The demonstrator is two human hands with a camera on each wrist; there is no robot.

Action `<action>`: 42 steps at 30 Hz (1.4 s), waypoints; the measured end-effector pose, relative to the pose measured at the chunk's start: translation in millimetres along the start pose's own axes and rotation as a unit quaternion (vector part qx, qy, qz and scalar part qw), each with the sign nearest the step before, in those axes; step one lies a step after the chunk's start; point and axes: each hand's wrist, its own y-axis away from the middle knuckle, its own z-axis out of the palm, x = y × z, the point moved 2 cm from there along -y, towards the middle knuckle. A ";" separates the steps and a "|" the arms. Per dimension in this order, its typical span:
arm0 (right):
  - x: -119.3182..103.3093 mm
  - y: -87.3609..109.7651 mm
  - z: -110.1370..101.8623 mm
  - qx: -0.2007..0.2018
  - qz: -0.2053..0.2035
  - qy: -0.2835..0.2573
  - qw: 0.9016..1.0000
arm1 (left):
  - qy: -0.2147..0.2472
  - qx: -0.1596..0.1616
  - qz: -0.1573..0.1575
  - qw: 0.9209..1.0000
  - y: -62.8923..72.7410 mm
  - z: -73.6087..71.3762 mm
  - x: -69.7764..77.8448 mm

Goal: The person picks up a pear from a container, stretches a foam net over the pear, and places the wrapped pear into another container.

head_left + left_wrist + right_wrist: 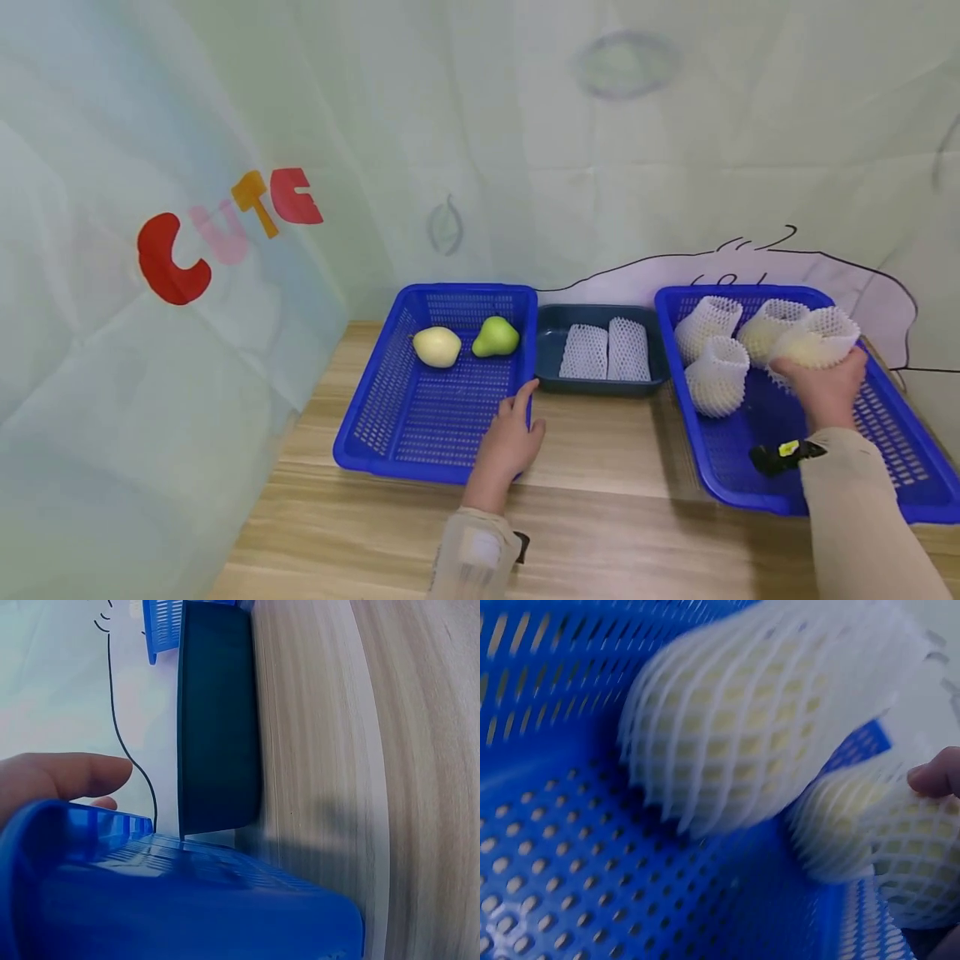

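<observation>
Netted fruit (816, 343), in right hand (831, 390), at right basket (750, 497)

Main item: one pale fruit in white foam mesh, at the back right part of right basket. Gripped low and from the near side, right thumb and fingers clamped round the mesh; collar left free, presumably for a firmer hold on the body. Overlaps a back neighbour in head view; cannot tell whether clear of the basket floor or bearing on it.

Also in right basket: three sleeved fruit (717, 387), grouped toward the left and back, collars up. Set close together, perhaps for mutual support and to save room. Mesh-wrapped, probably against bruising.

Centre: tray (551, 354), between the two baskets, with two flat nets (628, 350) side by side inside. Placed there apparently for easy reach from either side.

In left basket (450, 421): yellow pear (437, 347) and green pear (496, 337), both bare, toward the back, a little apart.

At the right rim of left basket: left hand (510, 437), thumb and forefinger apart, nothing gripped. Possibly for steadying; cannot tell whether touching the rim.

Support: wooden table (600, 467). Backdrop: pale sheet (510, 108), with coloured letters (176, 283) at left.
</observation>
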 end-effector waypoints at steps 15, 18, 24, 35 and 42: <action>28.9 -9.7 6.5 -0.042 -0.026 0.169 0.984 | 0.002 0.003 -0.002 1.000 -1.6 -2.0 -0.4; 24.5 -7.6 5.8 -0.057 -0.023 0.192 0.980 | 0.002 0.004 -0.001 1.000 -2.2 -2.7 -0.4; 15.1 -5.5 -0.4 -0.079 0.002 0.249 0.965 | 0.003 0.002 0.003 1.000 -5.3 -3.9 -0.9; 15.2 -10.7 -5.5 -0.120 0.013 0.305 0.945 | 0.004 -0.001 -0.001 1.000 -7.1 -3.6 0.3; 14.1 -12.5 2.2 -0.113 -0.022 0.285 0.952 | 0.007 -0.002 0.002 1.000 -7.4 -5.0 -2.1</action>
